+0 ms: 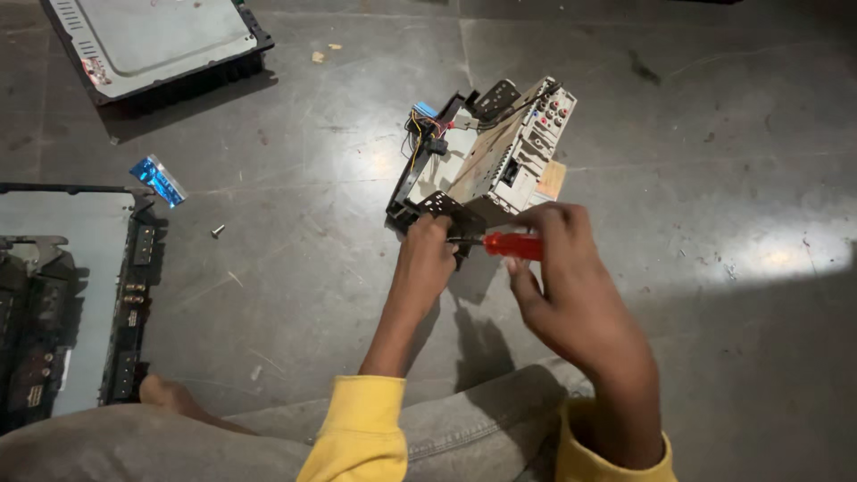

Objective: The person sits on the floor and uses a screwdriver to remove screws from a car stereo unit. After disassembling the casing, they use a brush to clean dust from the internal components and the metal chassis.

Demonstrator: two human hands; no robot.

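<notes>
Nearest us: yellow sleeve cuffs [361,428] and grey trousers [446,433] at the bottom edge, a bare foot [165,393] by the left knee.

Our right hand [567,277] is closed around the red handle of a screwdriver [513,245], fingers wrapped over it, shaft pointing left toward the unit. Our left hand [427,259] is pinched on the near black bracket of the car stereo chassis [486,156], fingers together at the spot where the screwdriver tip meets it; we cannot tell whether they grip the bracket or only steady the tip.

The chassis sits tilted on the grey concrete floor [714,178], just ahead of both hands, metal case up, rear connector panel facing right, loose coloured wires [424,120] at the far left corner.

Handling, as we judge it: sheet-metal box, stiff, moderately light, sharp stamped edges. Wires and connectors are the fragile parts, so leave those alone. Best hold is the black side bracket or the flat case sides. It rests on an edge, so it may rock when pushed.

Around: a small loose screw [217,230] and a blue foil scrap [159,180] to the left, an opened electronics frame [80,303] at the far left, a flat metal-cased unit [152,45] top left.
</notes>
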